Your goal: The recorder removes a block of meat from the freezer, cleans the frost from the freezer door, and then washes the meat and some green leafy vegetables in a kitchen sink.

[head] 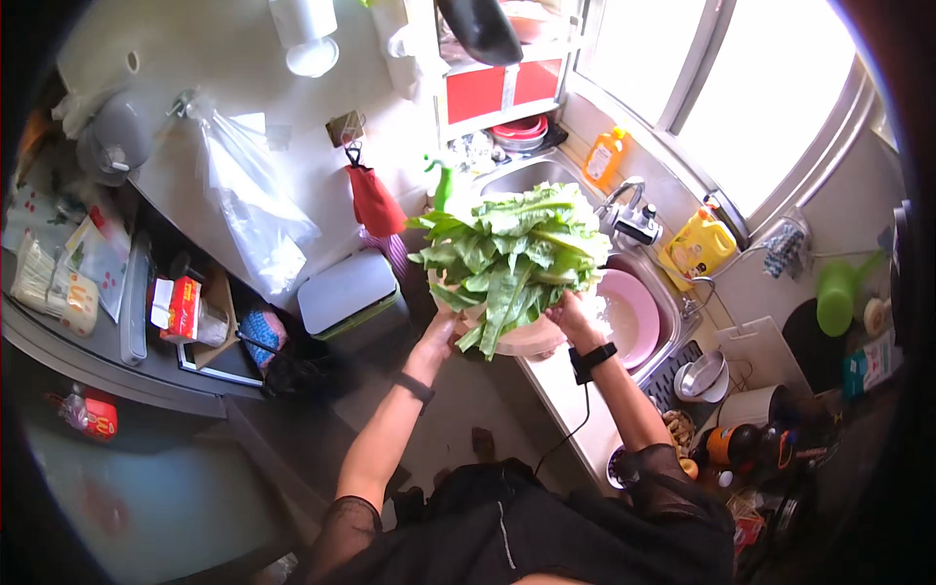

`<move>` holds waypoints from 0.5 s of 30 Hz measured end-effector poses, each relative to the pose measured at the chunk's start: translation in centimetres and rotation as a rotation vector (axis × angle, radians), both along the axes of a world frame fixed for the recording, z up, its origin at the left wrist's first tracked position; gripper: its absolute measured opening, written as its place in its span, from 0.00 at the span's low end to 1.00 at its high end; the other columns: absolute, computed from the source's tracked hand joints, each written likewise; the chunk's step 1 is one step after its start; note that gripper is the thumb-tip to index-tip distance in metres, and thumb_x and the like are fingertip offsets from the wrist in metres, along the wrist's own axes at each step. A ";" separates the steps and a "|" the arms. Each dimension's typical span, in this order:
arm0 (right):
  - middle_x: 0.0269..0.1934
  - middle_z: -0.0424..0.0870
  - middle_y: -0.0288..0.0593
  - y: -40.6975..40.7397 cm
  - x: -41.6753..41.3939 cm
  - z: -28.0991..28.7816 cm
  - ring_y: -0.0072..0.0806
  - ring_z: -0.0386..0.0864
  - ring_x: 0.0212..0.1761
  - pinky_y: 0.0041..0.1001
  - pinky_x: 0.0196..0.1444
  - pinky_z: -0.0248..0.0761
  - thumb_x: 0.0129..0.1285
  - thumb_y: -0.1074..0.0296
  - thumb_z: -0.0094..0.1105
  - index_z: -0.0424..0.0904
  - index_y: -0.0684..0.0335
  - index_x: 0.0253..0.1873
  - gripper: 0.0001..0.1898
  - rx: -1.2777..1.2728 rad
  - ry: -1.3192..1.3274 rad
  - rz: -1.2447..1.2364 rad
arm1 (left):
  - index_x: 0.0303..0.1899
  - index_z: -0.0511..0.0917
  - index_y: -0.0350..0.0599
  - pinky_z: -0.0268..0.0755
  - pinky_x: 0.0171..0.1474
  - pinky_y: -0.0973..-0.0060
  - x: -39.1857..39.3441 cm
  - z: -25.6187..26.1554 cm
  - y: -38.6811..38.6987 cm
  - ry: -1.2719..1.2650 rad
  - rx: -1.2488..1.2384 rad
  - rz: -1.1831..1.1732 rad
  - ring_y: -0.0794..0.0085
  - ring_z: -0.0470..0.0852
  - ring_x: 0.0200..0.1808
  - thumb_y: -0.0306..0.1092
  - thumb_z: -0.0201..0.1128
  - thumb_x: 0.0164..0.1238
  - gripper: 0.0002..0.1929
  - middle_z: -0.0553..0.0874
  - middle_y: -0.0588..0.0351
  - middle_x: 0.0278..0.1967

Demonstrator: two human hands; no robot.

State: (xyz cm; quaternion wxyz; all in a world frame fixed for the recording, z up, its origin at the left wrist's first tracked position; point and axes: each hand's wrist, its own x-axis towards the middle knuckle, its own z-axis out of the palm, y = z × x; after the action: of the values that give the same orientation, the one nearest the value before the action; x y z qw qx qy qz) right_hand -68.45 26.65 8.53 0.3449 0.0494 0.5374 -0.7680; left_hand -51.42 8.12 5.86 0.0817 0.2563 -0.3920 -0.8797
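A large heap of leafy green lettuce-like vegetable [519,252] fills a pale pinkish bowl or basket [530,338], mostly hidden under the leaves. My left hand [441,333] holds the container's near left side, its fingers partly hidden beneath. At the near right side, my right hand [578,318] is closed on the rim, close against the leaves. Both are held up over the counter's edge, beside the double sink. A pink basin [638,322] stands in the right sink bowl, partly behind my right wrist.
A faucet [632,219] rises behind the sink, with an orange bottle [605,157] and a yellow jug [702,241] near it. Metal bowls [703,376] sit on the right-hand counter. A lidded bin [347,292] stands at left, below a hanging red cloth [371,199].
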 end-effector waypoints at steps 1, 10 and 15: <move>0.21 0.66 0.39 -0.6 -1.3 -0.5 0.23 0.66 0.15 0.31 0.25 0.76 0.67 0.67 0.38 0.62 0.58 0.47 0.07 0.012 -0.002 -0.017 | 0.50 0.69 0.47 0.72 0.25 0.78 0.4 -0.2 -1.1 -0.148 -0.065 -0.078 0.75 0.79 0.29 0.42 0.53 0.64 0.17 0.78 0.59 0.35; 0.29 0.73 0.42 -5.1 -9.7 -1.6 0.26 0.75 0.22 0.27 0.28 0.79 0.68 0.65 0.40 0.63 0.58 0.50 0.09 -0.149 -0.020 0.117 | 0.46 0.67 0.47 0.58 0.14 0.83 2.9 0.3 -2.9 -0.409 -0.095 -0.074 0.69 0.83 0.23 0.40 0.53 0.58 0.15 0.76 0.56 0.32; 0.35 0.75 0.46 -7.3 -13.7 -3.3 0.33 0.76 0.27 0.26 0.28 0.77 0.69 0.64 0.38 0.66 0.61 0.48 0.10 -0.049 -0.067 -0.003 | 0.52 0.62 0.45 0.55 0.10 0.85 6.1 2.1 -3.2 -0.500 -0.082 -0.075 0.68 0.83 0.22 0.35 0.50 0.59 0.19 0.75 0.55 0.31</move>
State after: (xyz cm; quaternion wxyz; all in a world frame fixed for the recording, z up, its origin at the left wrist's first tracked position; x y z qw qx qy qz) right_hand -82.11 19.36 5.22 0.3627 0.0675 0.5064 -0.7794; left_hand -45.33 4.89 7.93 -0.0400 0.4478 -0.4446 -0.7747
